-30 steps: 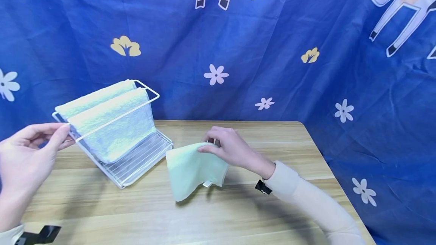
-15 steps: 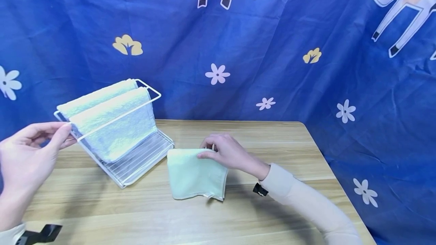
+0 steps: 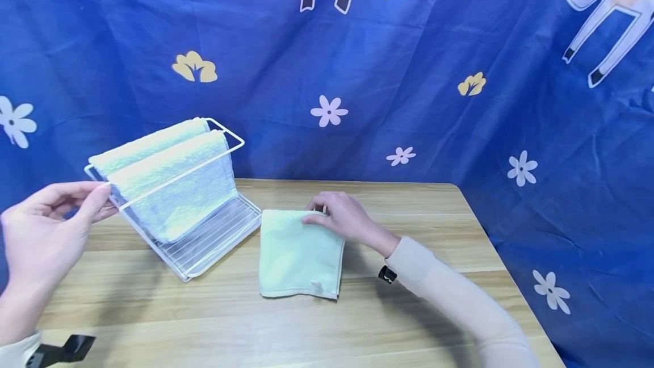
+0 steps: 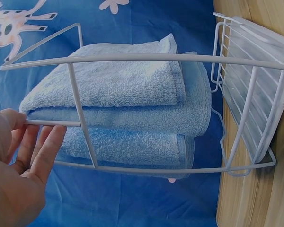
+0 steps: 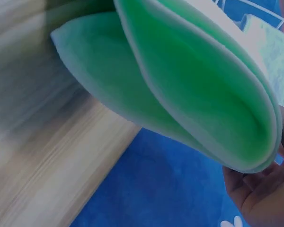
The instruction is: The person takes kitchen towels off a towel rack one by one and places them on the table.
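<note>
My left hand (image 3: 46,231) pinches a rod at the near left end of a white wire rack (image 4: 146,57), thumb and fingers on the rod. Two folded pale blue towels (image 4: 123,78) hang over the rack's bars, side by side. To the right of the rack, my right hand (image 3: 347,217) pinches the top edge of a folded light green towel (image 3: 301,254). It hangs down with its front face toward me and a small pale label near the bottom edge. From the right wrist view, its folded layers (image 5: 199,90) gape apart, and the fingers (image 5: 246,187) hold one end.
The rack's low tray base (image 3: 219,243) rests on a wooden table (image 3: 204,328), close to the green towel's left edge. Behind and to the right hangs a blue printed curtain (image 3: 265,72). The table's right edge runs beside the right sleeve (image 3: 460,305).
The green towel has swung from a flared, skewed hang to a flatter, squarer one. My right hand dipped slightly and rose again. My left hand keeps its pinch on the rack.
</note>
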### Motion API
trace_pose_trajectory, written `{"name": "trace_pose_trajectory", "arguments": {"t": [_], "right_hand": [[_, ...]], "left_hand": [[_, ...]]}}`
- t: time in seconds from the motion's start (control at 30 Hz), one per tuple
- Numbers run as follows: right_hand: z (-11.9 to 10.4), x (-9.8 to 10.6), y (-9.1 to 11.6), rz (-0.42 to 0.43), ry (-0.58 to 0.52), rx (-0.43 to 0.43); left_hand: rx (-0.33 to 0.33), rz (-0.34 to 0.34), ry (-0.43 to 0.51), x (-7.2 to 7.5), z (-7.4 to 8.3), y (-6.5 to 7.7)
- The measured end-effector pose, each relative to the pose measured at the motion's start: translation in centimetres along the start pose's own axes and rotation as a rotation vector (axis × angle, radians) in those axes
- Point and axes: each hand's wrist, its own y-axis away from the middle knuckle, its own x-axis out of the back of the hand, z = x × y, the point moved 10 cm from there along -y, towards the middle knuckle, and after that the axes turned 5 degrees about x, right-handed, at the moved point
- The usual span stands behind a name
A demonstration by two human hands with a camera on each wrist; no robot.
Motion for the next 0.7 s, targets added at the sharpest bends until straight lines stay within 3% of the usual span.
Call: {"name": "trace_pose_trajectory", "arguments": {"t": [0.7], "right_hand": [[6.3,-2.8,-3.5,-0.007,0.082,-0.126]], "left_hand": [[0.015,0.006,-0.020,0.0,0.1,0.0]]}}
